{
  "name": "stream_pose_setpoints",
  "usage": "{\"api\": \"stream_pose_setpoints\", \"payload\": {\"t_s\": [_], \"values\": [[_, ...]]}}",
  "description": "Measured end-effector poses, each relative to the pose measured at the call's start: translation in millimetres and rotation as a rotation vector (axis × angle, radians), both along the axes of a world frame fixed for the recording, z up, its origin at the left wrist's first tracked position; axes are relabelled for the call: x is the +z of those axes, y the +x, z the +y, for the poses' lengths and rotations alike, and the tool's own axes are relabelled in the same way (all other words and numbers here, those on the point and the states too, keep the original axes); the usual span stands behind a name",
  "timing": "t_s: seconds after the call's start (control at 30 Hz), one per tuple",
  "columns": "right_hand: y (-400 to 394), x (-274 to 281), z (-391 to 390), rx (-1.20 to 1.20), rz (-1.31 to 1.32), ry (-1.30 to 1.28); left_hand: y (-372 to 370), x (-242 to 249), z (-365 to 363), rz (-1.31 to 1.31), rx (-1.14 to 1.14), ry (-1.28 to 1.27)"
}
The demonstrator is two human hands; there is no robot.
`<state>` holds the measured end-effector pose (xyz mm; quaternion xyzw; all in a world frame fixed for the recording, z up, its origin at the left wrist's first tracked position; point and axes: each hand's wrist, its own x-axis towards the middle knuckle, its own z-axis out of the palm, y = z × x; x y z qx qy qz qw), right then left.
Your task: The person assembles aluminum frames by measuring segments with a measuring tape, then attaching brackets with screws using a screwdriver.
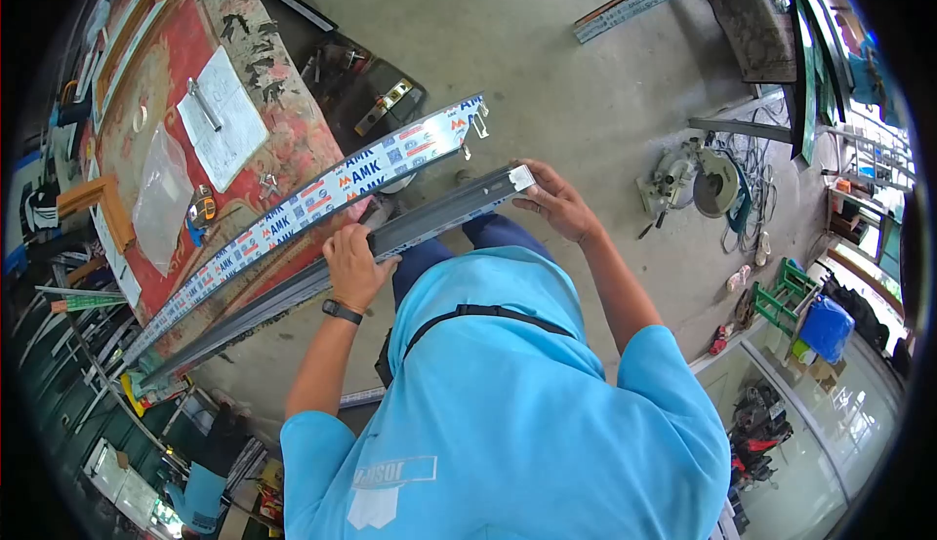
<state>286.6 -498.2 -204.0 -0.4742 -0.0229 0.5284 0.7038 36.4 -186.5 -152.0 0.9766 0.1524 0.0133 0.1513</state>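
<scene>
A long dark grey metal profile (444,220) lies slantwise in front of my body, its far left end over the red-topped table (283,130). My left hand (353,262), with a black watch at the wrist, is closed around its middle part. At the near end, beside a white patch, my right hand (561,204) grips the profile with the thumb on the near side and fingers over the far side. Just beyond it, nearly parallel, rests a second profile (342,179) covered in printed AMK film, apart from both hands. Its right end sticks out past the table edge.
On the table are a paper sheet (234,140) with a metal tool (205,106), a plastic bag (161,199), a tape measure (202,210) and a wooden frame corner (105,206). A mitre saw (703,181) with cables stands on the floor at right, near a green stool (781,296).
</scene>
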Motion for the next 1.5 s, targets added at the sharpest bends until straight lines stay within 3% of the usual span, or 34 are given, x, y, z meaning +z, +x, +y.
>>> {"api": "stream_pose_setpoints", "payload": {"t_s": [0.47,0.6,0.87,1.07,1.17,1.27,1.37,1.5], "values": [[-4.2,-8.0,10.7,-0.047,0.003,0.029,2.9,2.6,4.7,0.007,-0.015,-0.03],[-13.1,-14.0,12.2,-0.068,-0.183,-0.032,12.7,7.3,13.8,0.144,-0.043,-0.102],[-11.1,-18.6,17.0,-0.02,-0.555,-0.24,20.2,2.9,24.9,0.109,-0.12,-0.151],[-13.1,-28.4,25.8,-0.062,-0.374,-0.238,34.9,4.3,35.7,0.238,-0.223,-0.194],[-18.8,-24.3,38.9,-0.075,-0.348,-0.448,54.1,3.8,24.8,0.348,-0.264,-0.174],[-13.6,-5.9,42.3,-0.051,-0.508,-0.592,59.6,-5.5,25.4,0.364,-0.278,-0.205],[-10.7,-5.3,44.0,-0.032,-0.429,-0.628,58.5,-11.0,26.5,0.34,-0.278,-0.261],[-21.8,-16.8,44.1,-0.123,-0.549,-0.543,59.5,-10.9,26.1,0.321,-0.279,-0.281]]}}
